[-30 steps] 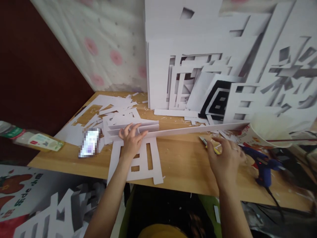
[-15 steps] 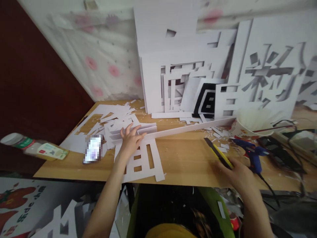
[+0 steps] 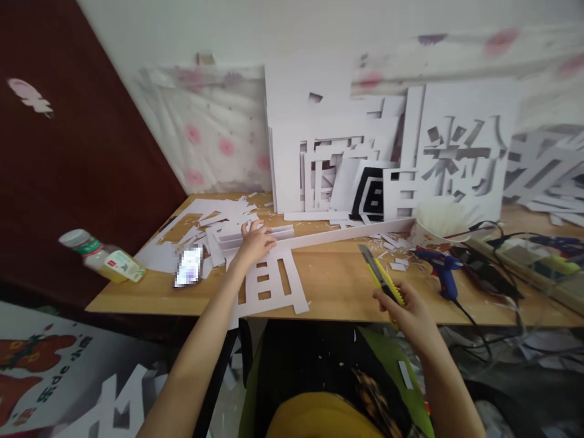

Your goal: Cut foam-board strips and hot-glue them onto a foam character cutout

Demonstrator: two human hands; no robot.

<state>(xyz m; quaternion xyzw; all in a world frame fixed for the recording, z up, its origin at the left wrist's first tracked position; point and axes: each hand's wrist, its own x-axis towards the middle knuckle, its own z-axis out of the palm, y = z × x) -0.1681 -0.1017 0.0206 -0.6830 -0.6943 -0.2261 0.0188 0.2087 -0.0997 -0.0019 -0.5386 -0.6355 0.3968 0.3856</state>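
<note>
My right hand grips a yellow and black utility knife, tilted with its front end pointing away and to the left over the wood. My left hand is bent around the left end of a long white foam-board strip, which stands on edge across the table. Its fingertips reach over the strip, by several shorter white strips; exact finger contact is partly hidden. Below the strip lies a flat white board cut-out with rectangular openings, partly under my left forearm.
White scraps and a phone lie left, near a tilted bottle. Cut boards lean against the wall. At right are a paper tub of translucent sticks, a blue glue gun and cables. The table edge is close.
My right hand has raised the utility knife and turned it, the thumb now showing on the handle. My left hand stays at the strip with its fingers drawn closer together. The view has shifted.
</note>
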